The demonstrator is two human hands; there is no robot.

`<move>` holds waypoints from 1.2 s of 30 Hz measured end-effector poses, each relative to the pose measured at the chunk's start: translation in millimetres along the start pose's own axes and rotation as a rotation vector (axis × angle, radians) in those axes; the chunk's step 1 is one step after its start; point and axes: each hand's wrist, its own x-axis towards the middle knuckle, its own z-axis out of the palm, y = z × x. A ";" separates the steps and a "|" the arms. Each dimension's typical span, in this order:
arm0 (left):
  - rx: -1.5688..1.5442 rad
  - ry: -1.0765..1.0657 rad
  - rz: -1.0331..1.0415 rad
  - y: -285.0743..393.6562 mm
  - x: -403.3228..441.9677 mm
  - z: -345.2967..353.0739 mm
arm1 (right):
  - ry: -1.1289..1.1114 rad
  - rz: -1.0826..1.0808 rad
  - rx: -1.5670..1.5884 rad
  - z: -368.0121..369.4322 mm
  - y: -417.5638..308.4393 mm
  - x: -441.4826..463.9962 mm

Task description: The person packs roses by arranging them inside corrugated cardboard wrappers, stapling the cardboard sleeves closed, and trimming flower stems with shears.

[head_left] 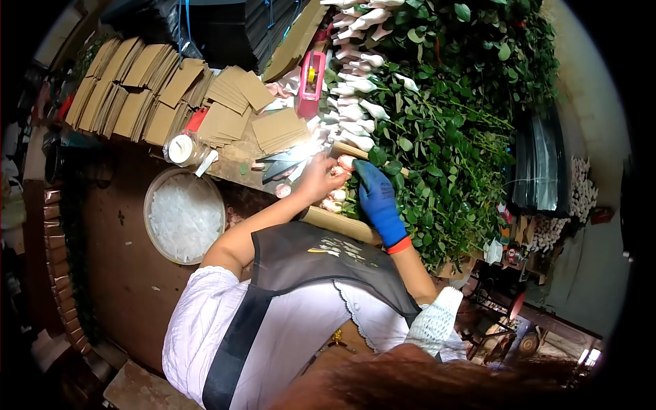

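Observation:
My bare left hand (320, 179) has its fingers closed at a pale pink rose (346, 162) at the table's edge. On the rose's other side is my right hand (376, 198), in a blue glove with an orange-red cuff. Its fingers are bent together at the same bloom and its stem, though the fingertips are partly hidden. Further pink roses (333, 199) lie just below my hands, between a corrugated cardboard strip (352, 149) and a cardboard piece (342, 224) near my apron.
Rose stems with leaves (444, 143) fill the right side, beside a column of white-wrapped blooms (357, 85). Cardboard sheets (280, 130), a pink tape dispenser (311, 85) and scissors (280, 164) lie on the table. A round tub (149, 217) of white pieces stands at left.

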 end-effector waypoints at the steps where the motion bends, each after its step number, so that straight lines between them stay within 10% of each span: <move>1: 0.011 -0.003 0.009 -0.5 0.3 -0.7 | -0.010 0.004 -0.072 0.5 -4.2 2.5; 15: -0.104 -0.070 -0.031 -1.8 -1.8 -2.8 | -0.171 0.086 -0.439 23.8 -6.7 9.3; 24: -0.081 0.024 0.078 -44.7 2.4 -42.7 | 0.111 0.138 0.088 -39.7 -48.5 -2.8; 36: 0.875 -0.006 0.056 -112.9 88.4 -122.0 | 0.142 0.243 0.191 -27.2 -55.5 -23.2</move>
